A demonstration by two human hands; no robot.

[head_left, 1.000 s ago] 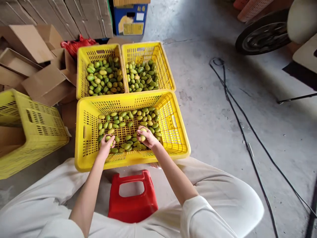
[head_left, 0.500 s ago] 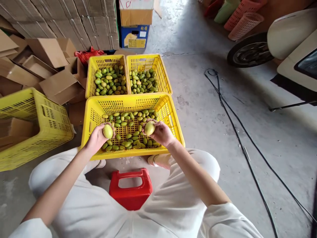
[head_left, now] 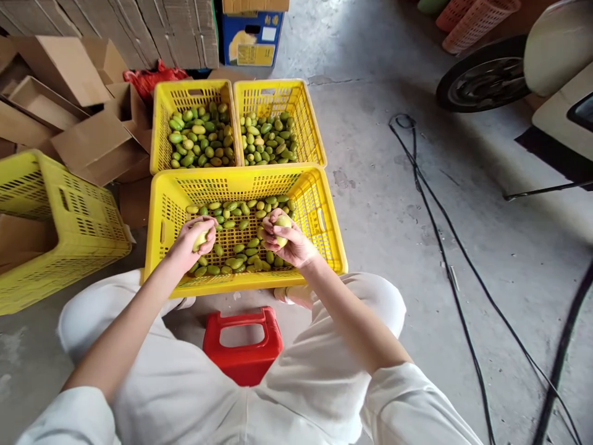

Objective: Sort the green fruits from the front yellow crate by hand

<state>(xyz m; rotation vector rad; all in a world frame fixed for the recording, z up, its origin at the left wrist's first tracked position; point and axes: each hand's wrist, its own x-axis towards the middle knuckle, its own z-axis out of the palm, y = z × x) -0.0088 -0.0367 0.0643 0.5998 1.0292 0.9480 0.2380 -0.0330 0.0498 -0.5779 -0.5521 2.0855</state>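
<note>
The left hand (head_left: 193,238) curls its fingers around a pale green fruit (head_left: 200,241); the right hand (head_left: 286,240) clasps a second fruit (head_left: 283,228) between thumb and fingers, perhaps angled so its skin shows from above. Beneath both hands sits the near crate (head_left: 245,286), its loose fruit (head_left: 238,263) spread thinly, probably making single pieces easier to pick. Beyond the hands, a left-hand crate (head_left: 158,127) and right-hand crate (head_left: 315,139) stand side by side, seemingly within reach.

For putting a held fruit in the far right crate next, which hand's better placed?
Right, I'd say: the right hand, gripping a yellow-green fruit, is roughly in line with the far right crate. The left hand also holds a fruit but lines up with the far left crate.
</note>
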